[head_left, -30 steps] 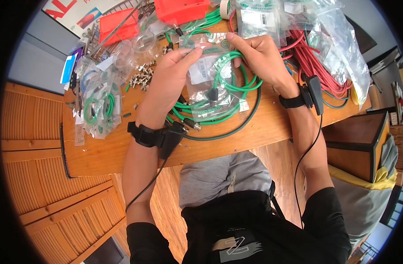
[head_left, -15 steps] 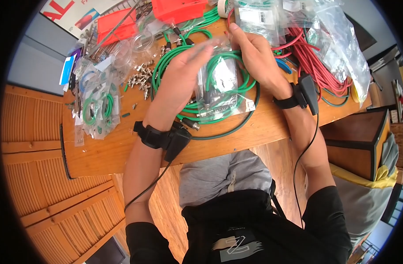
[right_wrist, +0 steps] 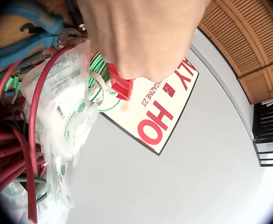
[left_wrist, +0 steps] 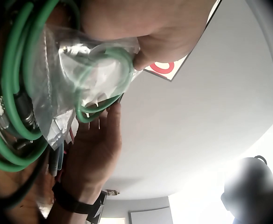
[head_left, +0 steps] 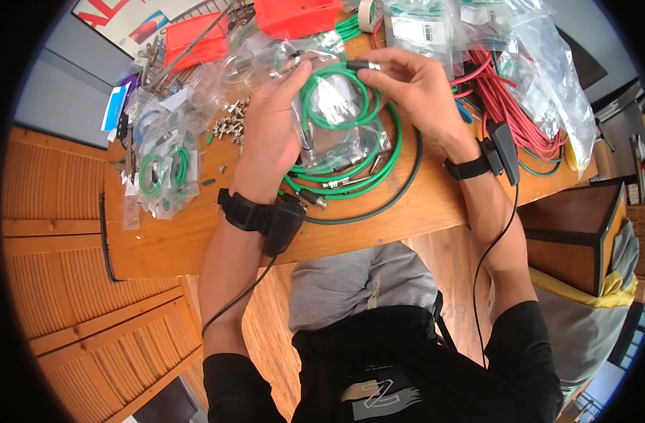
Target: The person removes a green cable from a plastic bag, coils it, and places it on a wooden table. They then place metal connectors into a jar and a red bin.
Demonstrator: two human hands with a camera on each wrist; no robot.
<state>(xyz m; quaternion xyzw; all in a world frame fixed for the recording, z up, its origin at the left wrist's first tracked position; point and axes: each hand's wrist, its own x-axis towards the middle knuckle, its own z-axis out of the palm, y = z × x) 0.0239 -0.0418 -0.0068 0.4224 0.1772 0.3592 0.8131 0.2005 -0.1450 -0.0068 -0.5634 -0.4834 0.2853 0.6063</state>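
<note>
A small coil of green cable (head_left: 371,106) is held up between the two hands, overlapping a clear plastic bag (head_left: 347,144). My left hand (head_left: 269,120) grips bag and coil at their left side, thumb on top. With thumb and fingers, my right hand (head_left: 421,88) pinches the coil's black connector (head_left: 357,65), whose metal tip points right. In the left wrist view the left hand (left_wrist: 146,21) is above the coil and the right hand (left_wrist: 97,144) below it. Larger green cable loops (head_left: 389,151) lie on the table underneath.
Loose metal connectors (head_left: 229,121) and bagged green cables (head_left: 166,169) lie to the left. Red bins (head_left: 298,17) stand at the back. Red cables (head_left: 488,92) and labelled plastic bags (head_left: 417,32) fill the right side. Blue-handled pliers (right_wrist: 31,49) show in the right wrist view.
The bag turned from its label side, and its top now leans toward the left hand. The right hand shifted from the bag's upper edge to pinching the cable's connector.
</note>
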